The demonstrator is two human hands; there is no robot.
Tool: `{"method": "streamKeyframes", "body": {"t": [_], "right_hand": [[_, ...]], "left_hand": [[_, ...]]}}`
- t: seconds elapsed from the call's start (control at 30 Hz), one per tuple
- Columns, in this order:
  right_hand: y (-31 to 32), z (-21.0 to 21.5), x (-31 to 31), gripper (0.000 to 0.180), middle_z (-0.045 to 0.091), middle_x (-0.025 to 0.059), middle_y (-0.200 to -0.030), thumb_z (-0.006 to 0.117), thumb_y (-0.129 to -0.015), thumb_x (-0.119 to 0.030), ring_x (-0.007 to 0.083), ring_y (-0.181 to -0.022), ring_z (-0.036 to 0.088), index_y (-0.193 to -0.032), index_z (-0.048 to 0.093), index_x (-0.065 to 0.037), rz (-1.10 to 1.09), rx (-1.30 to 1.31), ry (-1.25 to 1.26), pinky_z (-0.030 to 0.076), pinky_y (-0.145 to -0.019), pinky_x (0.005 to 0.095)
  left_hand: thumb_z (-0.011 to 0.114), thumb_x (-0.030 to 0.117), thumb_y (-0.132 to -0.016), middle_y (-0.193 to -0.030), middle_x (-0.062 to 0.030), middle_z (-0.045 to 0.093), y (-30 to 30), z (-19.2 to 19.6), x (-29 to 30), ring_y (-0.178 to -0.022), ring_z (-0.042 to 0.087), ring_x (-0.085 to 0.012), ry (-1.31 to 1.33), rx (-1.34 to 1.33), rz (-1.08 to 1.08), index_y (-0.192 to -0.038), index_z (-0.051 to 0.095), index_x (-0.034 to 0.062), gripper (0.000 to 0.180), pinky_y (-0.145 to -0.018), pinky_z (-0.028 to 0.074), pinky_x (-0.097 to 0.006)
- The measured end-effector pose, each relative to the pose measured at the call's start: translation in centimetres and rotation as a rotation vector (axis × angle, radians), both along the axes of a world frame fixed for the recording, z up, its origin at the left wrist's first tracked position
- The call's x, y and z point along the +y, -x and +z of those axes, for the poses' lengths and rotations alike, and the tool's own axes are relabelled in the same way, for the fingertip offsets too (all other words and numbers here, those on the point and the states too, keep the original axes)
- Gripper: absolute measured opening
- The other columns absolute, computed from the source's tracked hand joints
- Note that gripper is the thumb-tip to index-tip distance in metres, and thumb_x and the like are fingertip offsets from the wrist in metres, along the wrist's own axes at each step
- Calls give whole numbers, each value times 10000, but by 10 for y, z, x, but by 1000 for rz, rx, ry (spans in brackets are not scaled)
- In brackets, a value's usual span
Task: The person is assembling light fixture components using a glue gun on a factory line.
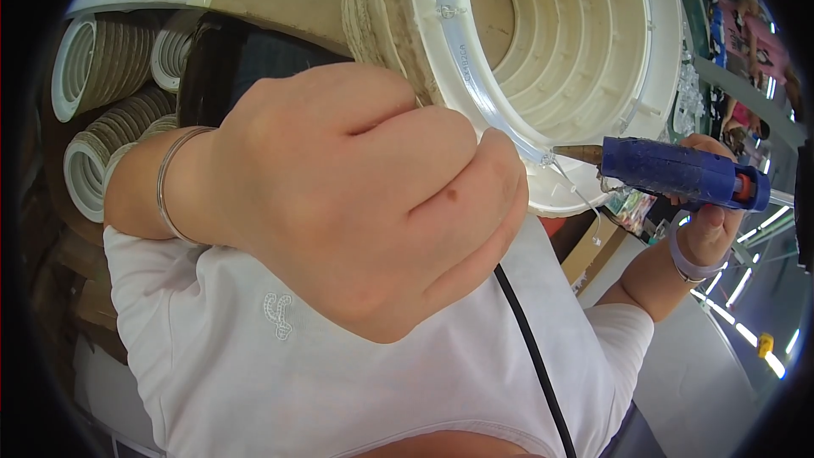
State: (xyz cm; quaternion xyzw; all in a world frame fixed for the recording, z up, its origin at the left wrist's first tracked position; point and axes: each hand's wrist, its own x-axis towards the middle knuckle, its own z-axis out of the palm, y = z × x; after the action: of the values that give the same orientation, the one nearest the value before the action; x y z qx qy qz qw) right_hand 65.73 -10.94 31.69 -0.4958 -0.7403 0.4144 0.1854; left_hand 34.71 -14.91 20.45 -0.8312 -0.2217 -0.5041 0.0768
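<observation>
Left hand [365, 195] fisted tight round rim of white ribbed plastic ring [551, 59], held up close to camera. Right hand [708, 220] wrapped round blue glue gun [678, 171], brownish metal nozzle touching clear tubing [487, 89] along rim. Thin glue strings dangling. Black cord [534, 348] below.

Stacked ribbed white rings [93, 102] fill the left; bright strip lights [746, 335] glare at lower right.

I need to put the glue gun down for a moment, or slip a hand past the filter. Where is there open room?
Little bare room shows. The left hand grips the white ribbed filter and fills the centre; the right hand holds the blue glue gun at its rim. Stacked filters crowd the left. The only open patch is the grey surface at lower right, between the black cord and right forearm.
</observation>
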Motion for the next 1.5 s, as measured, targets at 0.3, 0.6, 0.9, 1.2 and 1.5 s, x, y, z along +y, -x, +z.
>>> {"method": "streamKeyframes", "body": {"t": [0.3,0.6,0.9,1.2,1.5], "right_hand": [[-1,3,2,663,535,140,-915,654,-672,-514,173,-747,509,-980,521,57,13,-49,18,384,-644,273],[-15,4,-2,701,550,142,-883,654,-662,-531,161,-689,518,-981,514,77,-69,-3,6,393,-594,258],[28,-4,16,435,571,188,-862,491,-797,-300,121,-518,465,-1030,473,67,-310,240,10,360,-439,209],[66,-22,47,271,597,116,-799,422,-878,-225,67,-492,424,-946,528,15,-341,164,-148,339,-420,182],[66,-27,51,257,597,101,-757,467,-873,-259,46,-485,410,-875,542,-13,-395,96,-184,341,-415,172]], "left_hand": [[554,142,-421,-696,-69,613,0,0,0,-489,402,-98,12,-30,9,-706,637,33,317,-420,296,-205],[564,133,-460,-712,-73,606,4,-1,2,-494,440,-89,25,31,-28,-709,627,25,279,-418,289,-194],[645,141,-591,-775,-84,627,7,-3,0,-471,401,-75,4,35,16,-730,624,21,185,-399,263,-182],[597,78,-524,-735,-85,606,11,-1,3,-458,394,-70,35,22,10,-656,615,21,144,-373,255,-169],[598,77,-522,-743,-78,608,12,-2,7,-468,401,-71,38,-23,-21,-656,618,23,147,-375,263,-174]]}}
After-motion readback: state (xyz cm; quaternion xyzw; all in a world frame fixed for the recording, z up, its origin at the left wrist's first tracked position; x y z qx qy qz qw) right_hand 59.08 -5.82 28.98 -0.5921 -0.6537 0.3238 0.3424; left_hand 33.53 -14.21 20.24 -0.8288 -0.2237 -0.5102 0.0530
